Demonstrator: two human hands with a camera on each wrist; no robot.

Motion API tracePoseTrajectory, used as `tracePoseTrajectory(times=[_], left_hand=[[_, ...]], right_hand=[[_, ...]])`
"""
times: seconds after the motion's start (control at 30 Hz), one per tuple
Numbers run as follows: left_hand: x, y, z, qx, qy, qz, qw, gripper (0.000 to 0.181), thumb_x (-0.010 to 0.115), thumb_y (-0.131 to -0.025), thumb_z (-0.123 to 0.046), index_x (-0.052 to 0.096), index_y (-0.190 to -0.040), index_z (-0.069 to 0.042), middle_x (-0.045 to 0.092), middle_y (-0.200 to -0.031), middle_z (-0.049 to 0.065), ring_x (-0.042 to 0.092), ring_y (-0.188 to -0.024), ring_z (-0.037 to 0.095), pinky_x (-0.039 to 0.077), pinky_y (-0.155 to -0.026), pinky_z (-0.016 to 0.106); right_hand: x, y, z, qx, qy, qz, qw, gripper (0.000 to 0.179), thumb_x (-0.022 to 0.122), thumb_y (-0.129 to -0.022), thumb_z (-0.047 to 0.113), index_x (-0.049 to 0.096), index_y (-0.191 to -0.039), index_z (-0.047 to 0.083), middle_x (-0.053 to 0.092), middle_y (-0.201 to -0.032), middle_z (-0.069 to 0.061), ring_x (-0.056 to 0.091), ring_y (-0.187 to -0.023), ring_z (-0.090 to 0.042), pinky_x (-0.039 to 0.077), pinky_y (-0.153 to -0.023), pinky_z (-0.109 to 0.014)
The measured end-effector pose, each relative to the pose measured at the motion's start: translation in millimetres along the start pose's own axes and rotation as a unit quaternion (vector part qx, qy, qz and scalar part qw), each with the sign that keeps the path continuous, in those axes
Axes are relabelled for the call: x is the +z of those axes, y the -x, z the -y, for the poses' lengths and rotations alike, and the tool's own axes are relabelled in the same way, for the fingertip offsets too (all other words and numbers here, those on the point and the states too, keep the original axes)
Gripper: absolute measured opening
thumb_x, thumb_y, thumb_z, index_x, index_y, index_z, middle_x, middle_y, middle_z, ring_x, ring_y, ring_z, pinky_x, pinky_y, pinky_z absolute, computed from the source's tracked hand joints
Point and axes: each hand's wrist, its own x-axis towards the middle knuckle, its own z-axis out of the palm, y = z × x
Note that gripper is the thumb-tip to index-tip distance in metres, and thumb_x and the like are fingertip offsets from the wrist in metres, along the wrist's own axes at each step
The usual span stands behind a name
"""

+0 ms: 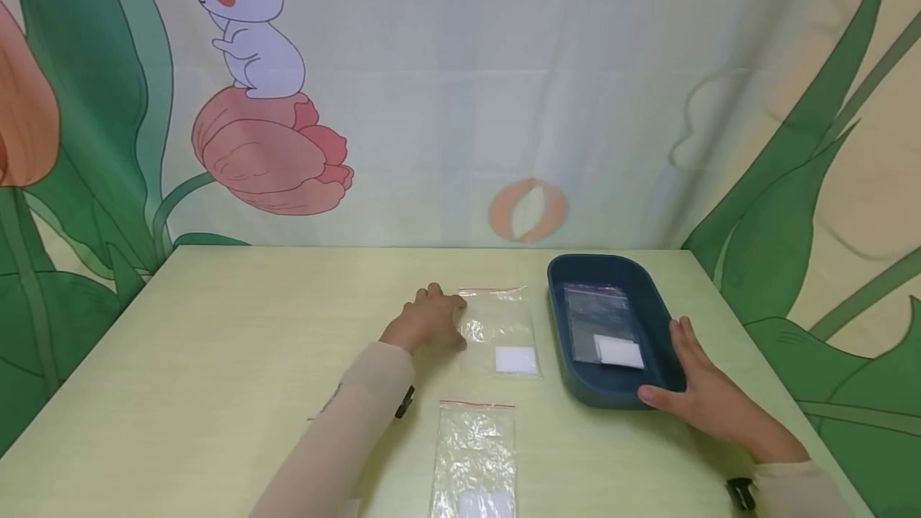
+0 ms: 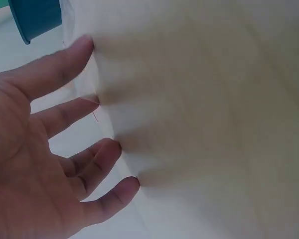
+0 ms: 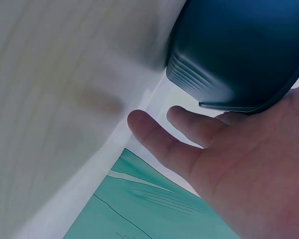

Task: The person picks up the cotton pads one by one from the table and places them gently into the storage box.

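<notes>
My left hand (image 1: 430,321) is at the left edge of a clear zip bag (image 1: 484,332) with a red seal strip and a white label. In the left wrist view its fingers (image 2: 107,157) are spread, fingertips down at the table surface. My right hand (image 1: 708,398) rests against the near right side of a dark blue tray (image 1: 588,396), thumb by the near rim. Seen from the right wrist, its palm meets the rim and the fingers (image 3: 162,144) stretch out below. Inside the tray lies another zip bag (image 1: 586,322) with a white label.
A further clear zip bag (image 1: 475,446) with a red strip lies nearer on the light wooden table (image 1: 216,358), between my arms. A printed curtain (image 1: 432,102) with a rabbit and flowers hangs behind the table's far edge.
</notes>
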Motion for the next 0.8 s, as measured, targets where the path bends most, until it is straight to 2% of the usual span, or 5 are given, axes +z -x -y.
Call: tracePoseTrajectory(times=[0.17, 0.33, 0.6, 0.7, 0.8], left_hand=[[-1.7, -1.2, -1.8, 0.004, 0.020, -0.018, 0.9996, 0.055, 0.070, -0.087, -0.008, 0.060, -0.141, -0.014, 0.051, -0.140, 0.018, 0.050, -0.124, 0.037, 0.042, -0.100, 0.058], [3.8, -9.9, -3.4, -0.003, 0.040, -0.047, 0.9980, 0.049, 0.053, -0.089, 0.002, 0.065, -0.134, -0.011, 0.061, -0.138, 0.009, 0.057, -0.124, 0.033, 0.040, -0.101, 0.064], [3.8, -14.5, -0.3, -0.004, 0.085, -0.046, 0.9953, 0.046, 0.051, -0.089, 0.002, 0.065, -0.132, -0.008, 0.061, -0.138, 0.009, 0.057, -0.121, 0.029, 0.042, -0.102, 0.056], [1.3, -15.3, 6.8, 0.009, 0.119, -0.035, 0.9923, 0.049, 0.052, -0.090, -0.001, 0.058, -0.138, -0.006, 0.059, -0.137, 0.011, 0.056, -0.109, 0.026, 0.044, -0.098, 0.046], [-2.8, -14.8, 13.6, 0.018, 0.179, -0.026, 0.9834, 0.056, 0.054, -0.090, -0.002, 0.049, -0.146, -0.006, 0.067, -0.112, 0.013, 0.054, -0.086, 0.021, 0.045, -0.084, 0.038]], right_hand=[[0, 0.3, -1, 0.000, 0.001, 0.001, 1.0000, 0.116, 0.072, -0.092, 0.043, -0.014, -0.159, 0.003, -0.023, -0.162, -0.022, 0.013, -0.138, -0.065, 0.025, -0.099, -0.078], [0, 1.1, 1, 0.002, 0.002, 0.002, 1.0000, 0.116, 0.072, -0.092, 0.043, -0.014, -0.159, 0.002, -0.024, -0.162, -0.022, 0.014, -0.138, -0.066, 0.025, -0.099, -0.078], [1, -0.2, 0, -0.001, -0.003, -0.002, 1.0000, 0.116, 0.073, -0.092, 0.043, -0.014, -0.159, 0.004, -0.024, -0.162, -0.019, 0.009, -0.140, -0.063, 0.023, -0.100, -0.078], [1, -0.5, -1, -0.004, -0.002, -0.003, 1.0000, 0.116, 0.073, -0.092, 0.043, -0.013, -0.159, 0.003, -0.024, -0.162, -0.020, 0.009, -0.140, -0.063, 0.023, -0.100, -0.078], [0, -0.5, -1, -0.004, 0.002, -0.002, 1.0000, 0.116, 0.072, -0.092, 0.043, -0.013, -0.159, 0.002, -0.024, -0.162, -0.021, 0.010, -0.140, -0.064, 0.023, -0.100, -0.078]])
